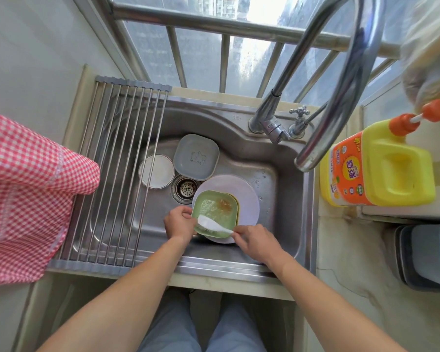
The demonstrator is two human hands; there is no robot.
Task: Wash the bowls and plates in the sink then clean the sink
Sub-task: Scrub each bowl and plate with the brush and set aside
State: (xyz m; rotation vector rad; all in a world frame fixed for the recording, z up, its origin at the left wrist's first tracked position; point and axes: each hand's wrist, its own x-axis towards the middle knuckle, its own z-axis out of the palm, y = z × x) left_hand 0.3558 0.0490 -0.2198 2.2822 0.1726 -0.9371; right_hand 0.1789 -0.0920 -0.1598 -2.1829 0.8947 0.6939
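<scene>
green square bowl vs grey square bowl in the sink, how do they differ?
The green bowl is soiled with a brownish smear inside; the grey bowl looks clean and bears a bear outline. The green bowl is stacked on a yellow dish and a lilac plate, gripped by the left hand; the grey bowl lies untouched farther back. Both are rounded squares, upright in the sink.
</scene>
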